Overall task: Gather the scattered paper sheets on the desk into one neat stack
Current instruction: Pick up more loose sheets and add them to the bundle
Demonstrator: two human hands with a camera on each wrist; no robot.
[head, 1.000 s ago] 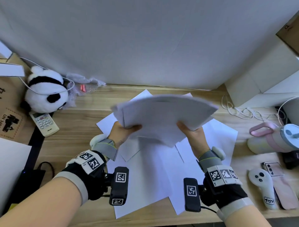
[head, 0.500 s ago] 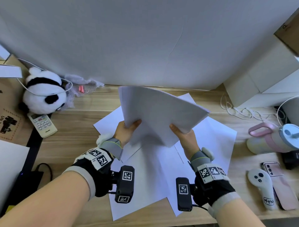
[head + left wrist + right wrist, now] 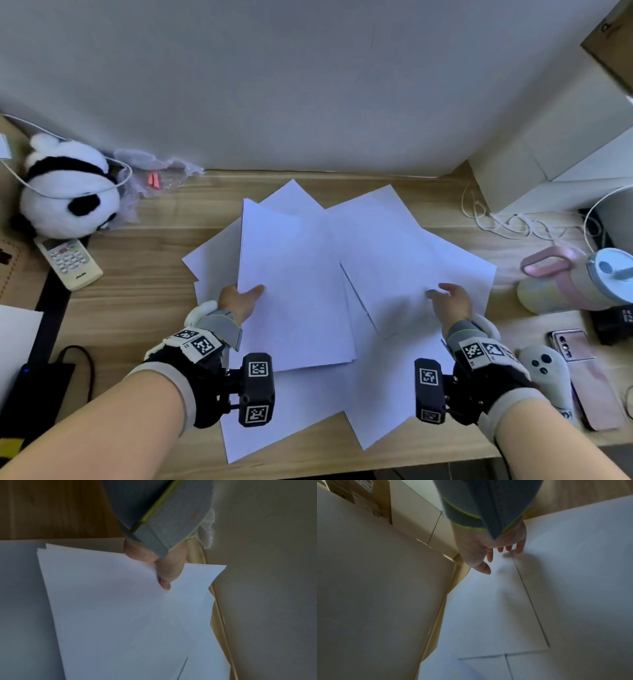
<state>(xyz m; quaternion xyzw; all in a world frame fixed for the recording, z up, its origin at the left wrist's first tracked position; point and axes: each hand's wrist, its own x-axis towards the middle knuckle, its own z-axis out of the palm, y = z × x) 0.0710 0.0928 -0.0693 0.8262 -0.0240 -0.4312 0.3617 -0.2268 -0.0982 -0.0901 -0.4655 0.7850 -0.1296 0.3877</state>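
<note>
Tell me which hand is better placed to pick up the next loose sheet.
The right hand. It is open over a loose sheet on the desk, while the left hand grips the stack.

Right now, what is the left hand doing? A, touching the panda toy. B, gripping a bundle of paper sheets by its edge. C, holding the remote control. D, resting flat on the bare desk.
B: the left hand grips the bundle of paper sheets at its left edge, thumb on top, as the left wrist view also shows; the right hand holds nothing.
</note>
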